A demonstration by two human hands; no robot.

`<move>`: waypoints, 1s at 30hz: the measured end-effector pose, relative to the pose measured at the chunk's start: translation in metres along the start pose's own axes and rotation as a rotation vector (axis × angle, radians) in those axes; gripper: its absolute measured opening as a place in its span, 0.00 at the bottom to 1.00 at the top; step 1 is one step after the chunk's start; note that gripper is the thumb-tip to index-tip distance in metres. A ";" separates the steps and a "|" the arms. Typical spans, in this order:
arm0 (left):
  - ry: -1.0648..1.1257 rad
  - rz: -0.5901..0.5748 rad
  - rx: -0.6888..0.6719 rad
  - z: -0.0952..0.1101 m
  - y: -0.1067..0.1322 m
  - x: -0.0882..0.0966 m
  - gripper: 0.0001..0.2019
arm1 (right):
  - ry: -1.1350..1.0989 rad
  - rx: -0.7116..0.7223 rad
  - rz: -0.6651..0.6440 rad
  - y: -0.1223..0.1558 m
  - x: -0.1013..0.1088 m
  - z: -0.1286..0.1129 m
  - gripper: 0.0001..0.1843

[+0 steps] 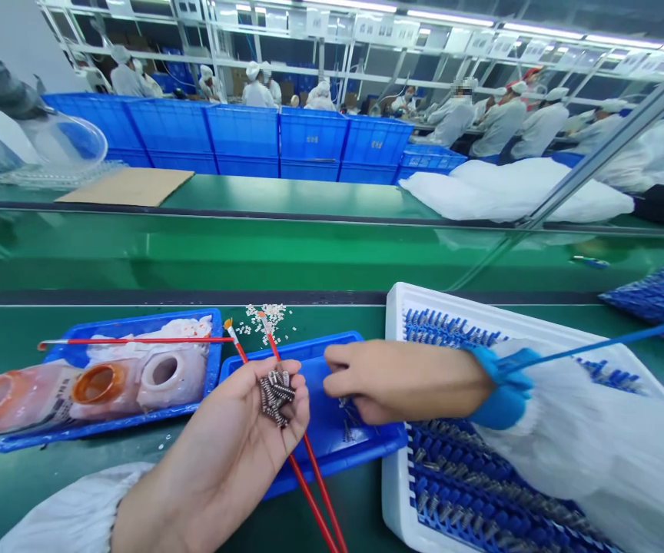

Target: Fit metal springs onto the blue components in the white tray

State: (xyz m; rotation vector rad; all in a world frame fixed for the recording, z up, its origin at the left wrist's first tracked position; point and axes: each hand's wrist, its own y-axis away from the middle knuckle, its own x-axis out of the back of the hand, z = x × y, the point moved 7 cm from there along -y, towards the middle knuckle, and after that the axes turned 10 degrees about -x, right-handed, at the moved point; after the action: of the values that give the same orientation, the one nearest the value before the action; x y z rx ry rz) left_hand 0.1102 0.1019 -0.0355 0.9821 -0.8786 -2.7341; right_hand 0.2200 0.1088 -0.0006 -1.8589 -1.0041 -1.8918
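My left hand (234, 445) is palm up and cupped around a small heap of metal springs (276, 395). Over the shallow blue tray (309, 457), my right hand (360, 380) has its fingers curled together; whatever they pinch is hidden. A few thin dark metal pieces (350, 426) lie in the tray beneath those fingers. Two red-handled brushes (317, 491) lean across the tray, partly behind my left hand. On my right wrist is a blue band (499, 384) with a cord running off to the right.
A white crate (395, 491) holds rows of blue holders with metal parts. To the left, another blue tray (217, 361) carries stained bottles (170, 376) and a brush. Small white bits (271, 315) lie scattered behind. Blue bins (245, 138) and several seated workers stand beyond the bench.
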 end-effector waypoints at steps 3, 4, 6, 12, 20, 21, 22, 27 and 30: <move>0.011 -0.038 -0.028 -0.004 -0.004 -0.008 0.13 | -0.026 -0.006 0.122 0.013 0.038 -0.006 0.09; 0.016 -0.080 -0.021 -0.006 -0.005 -0.013 0.13 | -0.026 0.011 0.167 0.015 0.048 -0.011 0.09; 0.036 -0.203 -0.010 -0.012 -0.004 -0.025 0.14 | -0.009 0.083 0.224 0.015 0.060 -0.024 0.09; 0.084 -0.245 0.013 -0.019 0.000 -0.029 0.12 | -0.110 0.107 0.274 0.013 0.066 -0.030 0.14; 0.095 -0.053 0.163 -0.015 0.003 -0.008 0.11 | 0.101 -0.245 0.020 -0.001 -0.020 0.005 0.13; 0.105 -0.064 0.179 -0.015 0.003 -0.008 0.13 | 0.124 -0.253 -0.008 -0.007 -0.030 0.004 0.18; 0.112 -0.070 0.189 -0.015 0.003 -0.008 0.13 | 0.139 -0.262 -0.018 -0.012 -0.038 0.003 0.22; 0.128 -0.071 0.211 -0.016 0.003 -0.005 0.13 | 0.133 -0.287 -0.058 -0.025 -0.049 0.000 0.29; 0.127 -0.061 0.212 -0.017 0.004 -0.003 0.14 | 0.118 -0.275 -0.084 -0.025 -0.051 0.002 0.26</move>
State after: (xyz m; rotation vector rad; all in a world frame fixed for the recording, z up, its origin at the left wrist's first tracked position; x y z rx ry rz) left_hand 0.1227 0.0918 -0.0419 1.2235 -1.1512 -2.6323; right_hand 0.2108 0.1146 -0.0564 -1.8454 -0.8305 -2.2580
